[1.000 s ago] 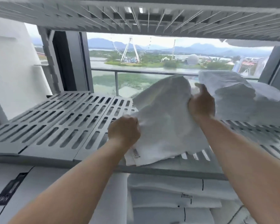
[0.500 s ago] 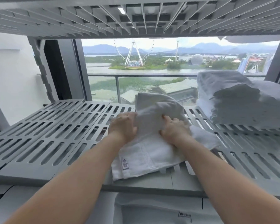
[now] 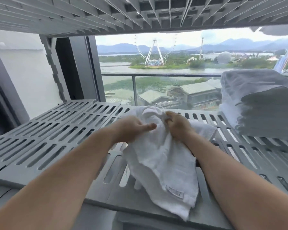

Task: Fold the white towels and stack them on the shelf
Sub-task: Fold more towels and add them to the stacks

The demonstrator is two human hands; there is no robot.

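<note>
Nearest us, a corner of the crumpled white terry-cloth towel (image 3: 163, 163), with its small sewn label (image 3: 175, 193), droops over the front lip of the grey slatted plastic shelf (image 3: 56, 135). The rest lies loose across the slats, not yet squared. We judge it sits at the front so we can work it within easy reach.

Further in, our left hand (image 3: 131, 130) pinches the bunched upper part, thumb laid over the cloth and fingers beneath. Our right hand (image 3: 178, 128) has its fingers curled into the same bunch just beside it. Both are clamped on the fabric, close together, likely gathering an edge to draw it out flat for a fold.

Further back on the right, the stack of folded white towels (image 3: 259, 103) rests on the same shelf, apart from our work. That is presumably where this one belongs once folded.

Overhead runs the ribbed grey underside of the upper shelf (image 3: 106, 14). Beyond the glass we see a balcony rail (image 3: 156, 75) and a Ferris wheel (image 3: 154, 52).
</note>
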